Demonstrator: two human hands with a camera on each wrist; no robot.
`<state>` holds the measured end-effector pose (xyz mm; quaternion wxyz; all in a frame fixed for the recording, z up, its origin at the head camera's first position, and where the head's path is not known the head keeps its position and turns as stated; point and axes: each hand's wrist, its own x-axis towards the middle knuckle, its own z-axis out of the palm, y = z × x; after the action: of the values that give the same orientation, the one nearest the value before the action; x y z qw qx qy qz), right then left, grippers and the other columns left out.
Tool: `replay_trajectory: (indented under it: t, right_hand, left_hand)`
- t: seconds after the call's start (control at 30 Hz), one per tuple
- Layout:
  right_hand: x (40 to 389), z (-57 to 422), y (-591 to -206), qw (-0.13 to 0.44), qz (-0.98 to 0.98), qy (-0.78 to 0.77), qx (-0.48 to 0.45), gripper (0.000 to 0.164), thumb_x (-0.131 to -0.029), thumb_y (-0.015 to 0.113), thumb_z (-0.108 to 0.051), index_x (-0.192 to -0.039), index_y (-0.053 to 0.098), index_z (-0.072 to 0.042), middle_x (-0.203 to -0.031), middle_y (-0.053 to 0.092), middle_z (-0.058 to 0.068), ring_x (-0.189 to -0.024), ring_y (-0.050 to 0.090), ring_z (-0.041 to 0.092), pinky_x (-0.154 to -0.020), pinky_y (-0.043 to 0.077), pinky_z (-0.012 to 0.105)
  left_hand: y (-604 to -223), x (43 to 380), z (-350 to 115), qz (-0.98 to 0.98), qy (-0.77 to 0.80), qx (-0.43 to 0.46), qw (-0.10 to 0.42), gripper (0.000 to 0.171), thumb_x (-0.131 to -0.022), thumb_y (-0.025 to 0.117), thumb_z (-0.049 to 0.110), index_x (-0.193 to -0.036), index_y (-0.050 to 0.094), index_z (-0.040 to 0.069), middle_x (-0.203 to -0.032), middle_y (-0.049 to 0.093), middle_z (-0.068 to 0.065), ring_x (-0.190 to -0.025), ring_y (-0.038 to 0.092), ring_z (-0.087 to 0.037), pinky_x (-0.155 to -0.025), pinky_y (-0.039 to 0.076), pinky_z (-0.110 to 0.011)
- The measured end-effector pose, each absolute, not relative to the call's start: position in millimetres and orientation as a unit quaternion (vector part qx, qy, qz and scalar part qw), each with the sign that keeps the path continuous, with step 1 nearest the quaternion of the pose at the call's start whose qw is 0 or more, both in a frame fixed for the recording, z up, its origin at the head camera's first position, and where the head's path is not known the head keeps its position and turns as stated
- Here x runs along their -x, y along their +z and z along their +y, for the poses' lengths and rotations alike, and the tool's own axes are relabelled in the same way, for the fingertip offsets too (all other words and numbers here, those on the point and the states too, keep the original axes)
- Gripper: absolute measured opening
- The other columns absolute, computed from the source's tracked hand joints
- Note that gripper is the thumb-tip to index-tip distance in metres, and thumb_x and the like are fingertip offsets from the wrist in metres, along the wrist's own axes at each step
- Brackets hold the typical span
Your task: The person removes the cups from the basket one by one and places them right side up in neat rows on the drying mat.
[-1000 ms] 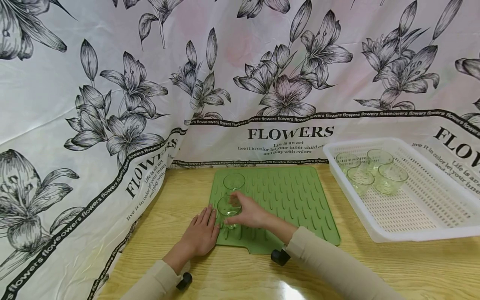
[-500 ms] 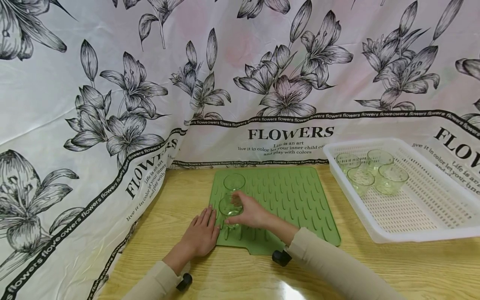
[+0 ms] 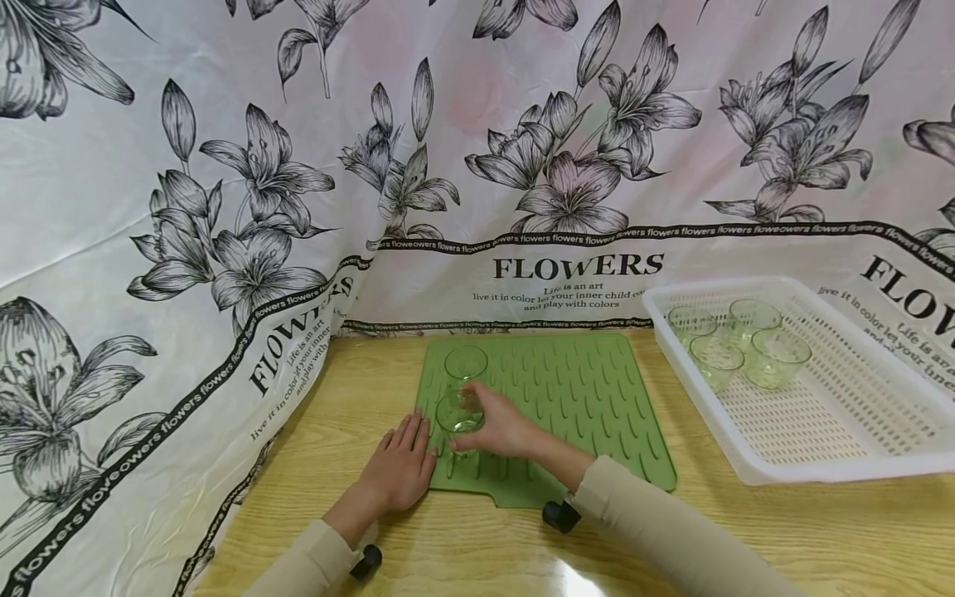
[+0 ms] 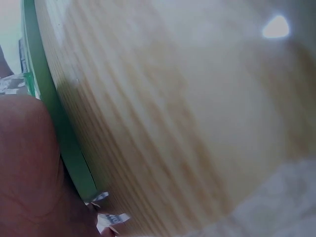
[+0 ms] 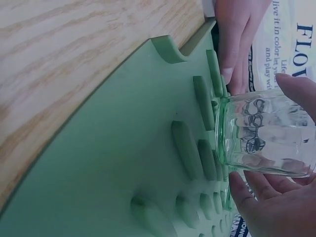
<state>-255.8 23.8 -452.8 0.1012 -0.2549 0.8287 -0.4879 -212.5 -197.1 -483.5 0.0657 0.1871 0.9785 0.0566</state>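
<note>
A clear, green-tinted drinking glass (image 3: pixel 459 414) stands at the near left of the green ridged mat (image 3: pixel 567 398). My right hand (image 3: pixel 496 423) holds it, thumb on the near side and fingers on the far side. In the right wrist view, the end of the glass (image 5: pixel 266 133) near the mat meets the ridges. Just behind it is a second glass (image 3: pixel 466 363), also on the mat. My left hand (image 3: pixel 399 464) rests flat, palm down, over the mat's left edge and the table, holding nothing; in the left wrist view, part of that hand (image 4: pixel 24 163) shows beside the mat edge.
A white perforated plastic basket (image 3: pixel 836 473) stands at the right with several similar glasses (image 3: pixel 716 356) in its left part. The wooden table (image 3: pixel 448 547) extends around the mat. A flower-printed cloth (image 3: pixel 418 282) hangs behind and along the left.
The held glass and my right hand have shifted very slightly to the right. My left hand has stayed in place.
</note>
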Motion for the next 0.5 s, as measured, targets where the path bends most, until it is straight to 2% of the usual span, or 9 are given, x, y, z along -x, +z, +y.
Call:
replay_trajectory:
  t: [0.23,0.33,0.5]
  right_hand:
    - [255.5,25.0,-452.9,0.102,0.826,-0.493,0.253,0.083,-0.084,0.087,-0.019,-0.148,0.039,0.002,-0.142,0.056,0.026,-0.132,0.053,0.041,-0.105,0.047,0.056]
    - [254.4,26.1,-452.3,0.103,0.830,-0.488,0.251,0.085,-0.084,0.087,-0.020,-0.150,0.037,0.001,-0.142,0.055,0.026,-0.131,0.054,0.040,-0.104,0.048,0.056]
    - [251.5,30.4,-451.6,0.098,0.839,-0.473,0.251,0.092,-0.082,0.088,-0.024,-0.153,0.035,-0.001,-0.141,0.055,0.025,-0.126,0.056,0.040,-0.101,0.050,0.054]
  left_hand:
    - [-483.5,213.4,-197.6,0.979,0.061,-0.182,0.067,0.060,-0.113,0.031,0.033,-0.160,0.026,-0.004,-0.168,0.016,-0.022,-0.155,0.017,-0.039,-0.121,0.021,-0.060]
    - [-488.1,216.1,-198.7,0.980,0.053,-0.177,0.077,0.061,-0.113,0.027,0.035,-0.162,0.021,-0.001,-0.170,0.011,-0.020,-0.157,0.012,-0.037,-0.123,0.019,-0.059]
    - [-497.0,218.6,-201.1,0.980,0.051,-0.179,0.069,0.062,-0.113,0.026,0.037,-0.163,0.021,0.000,-0.170,0.011,-0.019,-0.157,0.012,-0.036,-0.123,0.019,-0.058]
